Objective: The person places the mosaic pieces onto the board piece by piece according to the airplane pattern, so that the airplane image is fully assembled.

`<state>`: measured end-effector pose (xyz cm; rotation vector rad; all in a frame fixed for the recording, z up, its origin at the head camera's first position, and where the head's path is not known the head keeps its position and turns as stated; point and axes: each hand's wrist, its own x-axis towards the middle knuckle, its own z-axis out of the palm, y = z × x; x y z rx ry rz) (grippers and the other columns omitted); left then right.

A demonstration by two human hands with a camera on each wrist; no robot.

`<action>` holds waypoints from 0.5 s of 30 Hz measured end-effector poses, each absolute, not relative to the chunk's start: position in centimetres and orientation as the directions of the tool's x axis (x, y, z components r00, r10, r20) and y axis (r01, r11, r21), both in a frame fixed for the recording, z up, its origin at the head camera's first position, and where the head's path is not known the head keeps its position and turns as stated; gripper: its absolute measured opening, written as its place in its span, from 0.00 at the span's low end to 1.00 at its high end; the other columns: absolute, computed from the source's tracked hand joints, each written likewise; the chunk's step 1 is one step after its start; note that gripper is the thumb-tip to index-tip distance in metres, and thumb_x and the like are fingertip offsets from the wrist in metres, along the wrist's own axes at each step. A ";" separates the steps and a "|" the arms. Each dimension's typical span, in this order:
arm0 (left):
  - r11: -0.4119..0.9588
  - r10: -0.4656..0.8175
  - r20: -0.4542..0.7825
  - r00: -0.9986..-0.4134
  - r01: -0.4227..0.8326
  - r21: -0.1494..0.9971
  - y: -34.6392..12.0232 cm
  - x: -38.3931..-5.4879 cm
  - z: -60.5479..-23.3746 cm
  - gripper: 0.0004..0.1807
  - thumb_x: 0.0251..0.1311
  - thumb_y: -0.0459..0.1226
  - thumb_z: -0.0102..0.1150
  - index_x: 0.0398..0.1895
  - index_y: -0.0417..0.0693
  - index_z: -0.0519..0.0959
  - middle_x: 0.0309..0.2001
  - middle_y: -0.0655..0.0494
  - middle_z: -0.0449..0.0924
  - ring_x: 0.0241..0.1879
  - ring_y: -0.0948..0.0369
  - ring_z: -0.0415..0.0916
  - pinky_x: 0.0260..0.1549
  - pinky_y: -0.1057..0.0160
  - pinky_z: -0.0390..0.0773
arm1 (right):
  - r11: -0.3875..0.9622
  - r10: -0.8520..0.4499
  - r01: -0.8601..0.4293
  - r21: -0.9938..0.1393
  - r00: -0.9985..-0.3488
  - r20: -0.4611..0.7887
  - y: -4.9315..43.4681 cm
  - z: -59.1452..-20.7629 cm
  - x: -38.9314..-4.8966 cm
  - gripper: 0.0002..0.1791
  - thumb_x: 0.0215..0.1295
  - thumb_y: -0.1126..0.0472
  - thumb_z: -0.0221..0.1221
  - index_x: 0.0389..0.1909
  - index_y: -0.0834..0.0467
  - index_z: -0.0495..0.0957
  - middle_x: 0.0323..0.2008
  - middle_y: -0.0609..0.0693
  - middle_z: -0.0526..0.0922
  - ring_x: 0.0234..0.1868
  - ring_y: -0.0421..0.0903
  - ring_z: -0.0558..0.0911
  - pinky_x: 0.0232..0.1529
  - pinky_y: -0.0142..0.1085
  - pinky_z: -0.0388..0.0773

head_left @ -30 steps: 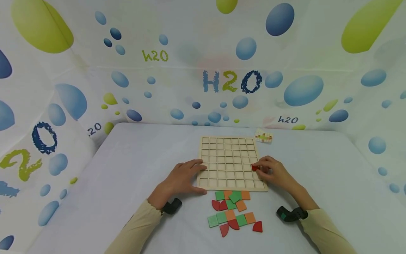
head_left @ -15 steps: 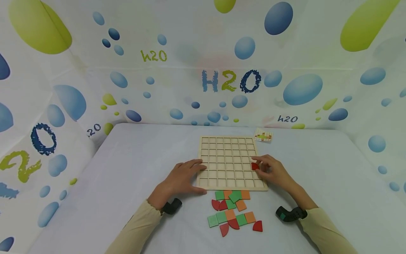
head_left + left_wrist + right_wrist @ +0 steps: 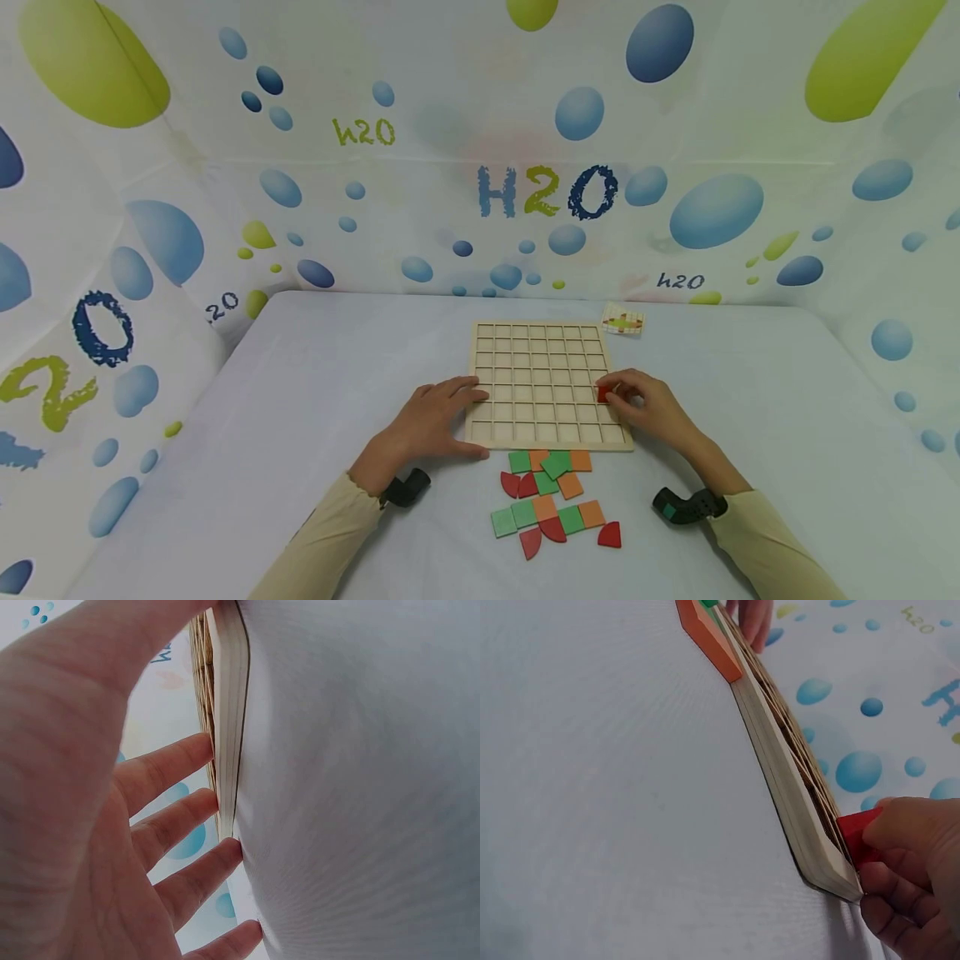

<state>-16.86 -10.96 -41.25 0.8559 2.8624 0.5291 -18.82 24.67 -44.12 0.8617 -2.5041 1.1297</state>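
My right hand (image 3: 648, 407) pinches a small red quarter-circle tile (image 3: 603, 394) between thumb and fingertips. It is at the right side of a wooden grid board (image 3: 523, 377), over a square in the rightmost column. In the right wrist view the red tile (image 3: 853, 825) stands tilted at the grid, partly covered by the thumb. My left hand (image 3: 429, 422) lies along the board's left side, its fingers spread, with two fingertips on the frame and the thumb by the near corner. The left wrist view shows those fingers (image 3: 169, 769) fairly straight against the board's edge (image 3: 231, 712).
In front of the board lie several loose tiles: green squares (image 3: 503, 522), orange squares (image 3: 591, 514) and red quarter circles (image 3: 610, 535). Some touch or overlap its near edge. A small pattern card (image 3: 623, 322) lies by the far right corner. White cloth (image 3: 360, 350) covers the table.
My right hand has stayed at the same square, tilting the red tile and shifting its fingertips slightly. My left hand and the loose tiles keep their places.
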 end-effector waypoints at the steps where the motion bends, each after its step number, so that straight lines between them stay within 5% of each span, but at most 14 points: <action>1: 0.781 0.550 -0.003 -0.835 0.513 0.357 -11.0 -16.9 -41.3 0.42 0.47 0.58 0.72 0.65 0.53 0.72 0.70 0.50 0.64 0.70 0.52 0.59 0.62 0.40 0.62 | 0.519 -0.406 -0.609 -0.600 -0.793 0.454 24.7 -44.0 -18.8 0.17 0.57 0.78 0.62 0.48 0.65 0.79 0.36 0.56 0.82 0.32 0.37 0.78 0.33 0.28 0.78; 6: 0.781 0.549 -0.001 -0.836 0.513 0.356 -10.9 -16.9 -41.3 0.42 0.47 0.58 0.72 0.65 0.53 0.72 0.70 0.50 0.64 0.70 0.52 0.59 0.62 0.40 0.62 | 0.487 -0.401 -0.633 -0.602 -0.774 0.490 24.6 -43.8 -18.9 0.23 0.57 0.80 0.60 0.55 0.67 0.74 0.34 0.57 0.80 0.30 0.42 0.80 0.32 0.27 0.78; 15: 0.783 0.548 -0.005 -0.836 0.511 0.354 -10.9 -16.9 -41.3 0.42 0.47 0.58 0.72 0.65 0.53 0.72 0.70 0.50 0.64 0.70 0.52 0.59 0.62 0.40 0.62 | 0.451 -0.377 -0.623 -0.640 -0.782 0.496 24.8 -44.0 -18.8 0.18 0.58 0.81 0.59 0.50 0.69 0.78 0.40 0.61 0.81 0.35 0.42 0.82 0.37 0.22 0.77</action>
